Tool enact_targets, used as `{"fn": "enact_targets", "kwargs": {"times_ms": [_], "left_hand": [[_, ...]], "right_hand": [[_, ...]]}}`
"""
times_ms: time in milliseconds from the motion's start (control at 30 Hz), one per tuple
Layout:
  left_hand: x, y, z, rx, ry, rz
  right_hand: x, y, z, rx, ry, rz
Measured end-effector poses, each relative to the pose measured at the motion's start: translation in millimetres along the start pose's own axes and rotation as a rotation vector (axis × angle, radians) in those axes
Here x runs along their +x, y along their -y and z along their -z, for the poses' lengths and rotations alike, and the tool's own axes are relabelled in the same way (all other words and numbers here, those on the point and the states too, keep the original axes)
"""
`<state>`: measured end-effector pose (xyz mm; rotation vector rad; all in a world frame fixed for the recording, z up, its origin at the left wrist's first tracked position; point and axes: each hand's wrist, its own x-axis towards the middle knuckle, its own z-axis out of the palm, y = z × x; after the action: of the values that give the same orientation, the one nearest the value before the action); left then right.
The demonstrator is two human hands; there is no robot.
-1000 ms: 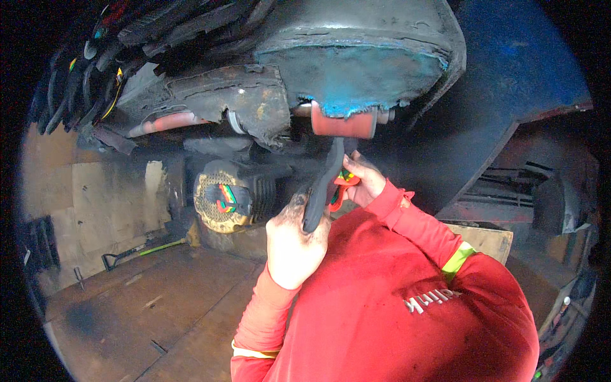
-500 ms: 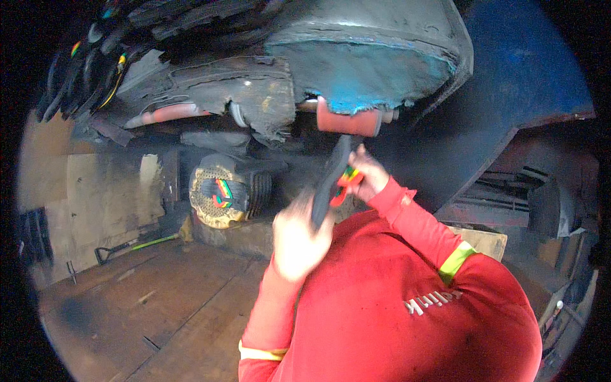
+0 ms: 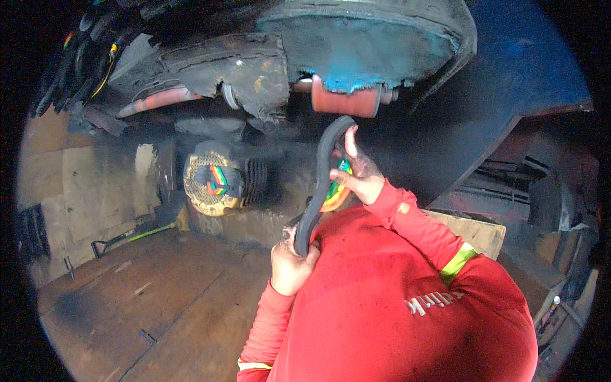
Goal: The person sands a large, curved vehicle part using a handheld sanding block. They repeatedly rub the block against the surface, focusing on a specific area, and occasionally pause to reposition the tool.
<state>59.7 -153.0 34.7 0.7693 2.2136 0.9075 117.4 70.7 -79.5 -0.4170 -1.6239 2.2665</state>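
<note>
Between both hands I hold a black flip-flop [image 3: 323, 172] on edge, with a green, yellow and red strap. My left hand [image 3: 291, 267] is closed round its lower end, thumb on one face of the sole. My right hand [image 3: 365, 175] grips it nearer the upper end, beside the strap, fingers along the sole. That upper end is just below a reddish sanding drum [image 3: 345, 103] and looks apart from it. Above the drum is a dusty machine hood [image 3: 369, 54] with blue patches.
A second reddish roller [image 3: 162, 100] lies under the hood at left. Below it, a sandal with a striped strap [image 3: 218, 181] rests on a worn, perforated yellowish pad [image 3: 197, 197]. Several black sandals [image 3: 76, 63] hang at upper left. A blue panel [image 3: 528, 70] slopes down at right.
The flip-flop has turned and shows its edge more plainly, its upper end now below the drum. My left hand has moved down and my right hand has shifted its hold. The whole view has shifted slightly.
</note>
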Motion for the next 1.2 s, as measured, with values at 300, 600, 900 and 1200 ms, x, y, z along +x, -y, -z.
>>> {"fn": "enact_targets", "kwargs": {"times_ms": [300,600,900,1200], "left_hand": [[138,-8,-42,-0.435,-0.039,-0.155],[155,-38,-33,-0.192,-0.077,-0.059],[194,-47,-57,-0.193,-0.075,0.002],[163,-2,-75,-0.862,-0.042,-0.179]], "right_hand": [[2,-3,9,-0.348,0.093,0.012],[15,-8,15,-0.119,0.123,-0.053],[31,-1,48,-0.014,0.069,-0.242],[11,-1,34,-0.59,0.153,0.107]]}}
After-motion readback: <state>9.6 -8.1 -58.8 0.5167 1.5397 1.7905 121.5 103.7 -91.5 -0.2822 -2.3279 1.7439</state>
